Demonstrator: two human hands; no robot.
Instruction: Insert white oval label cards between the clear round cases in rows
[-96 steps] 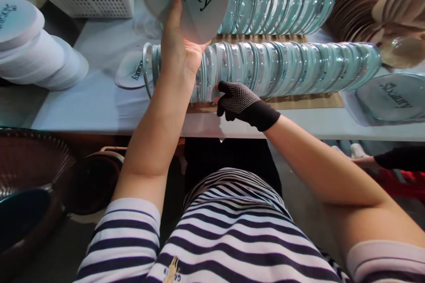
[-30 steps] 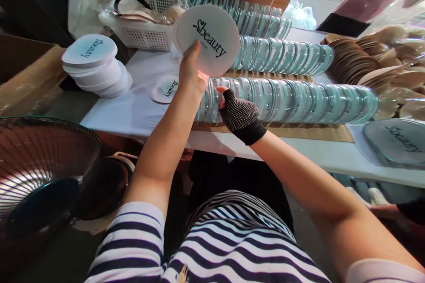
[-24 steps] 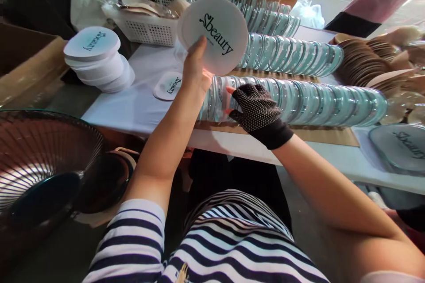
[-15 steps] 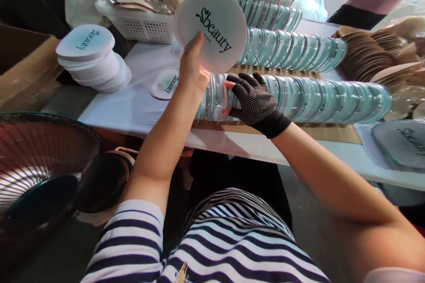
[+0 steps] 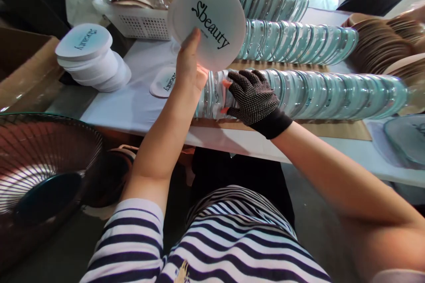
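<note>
My left hand (image 5: 190, 59), bare, holds up a round white disc (image 5: 212, 17) printed with "beauty" lettering, thumb across its face. My right hand (image 5: 254, 95) wears a black dotted glove with bare fingertips. Its thumb and fingers curve around a clear round container (image 5: 217, 93) near the left end of the front row of clear containers (image 5: 332, 95); the palm side is hidden. On the table just left of my left wrist lies another printed white disc (image 5: 162, 82). A stack of white discs (image 5: 89, 62) stands farther left.
More clear container rows (image 5: 295, 42) lie behind, on brown cardboard. A white perforated basket (image 5: 139, 22) is at the back left, and stacked brown discs (image 5: 375, 44) are at the right. A fan (image 5: 49, 172) stands lower left. Part of another person (image 5: 368, 2) shows at upper right.
The view has shifted slightly, so the rows on the right sit farther right. Both hands keep nearly the same pose, with the white disc still raised.
</note>
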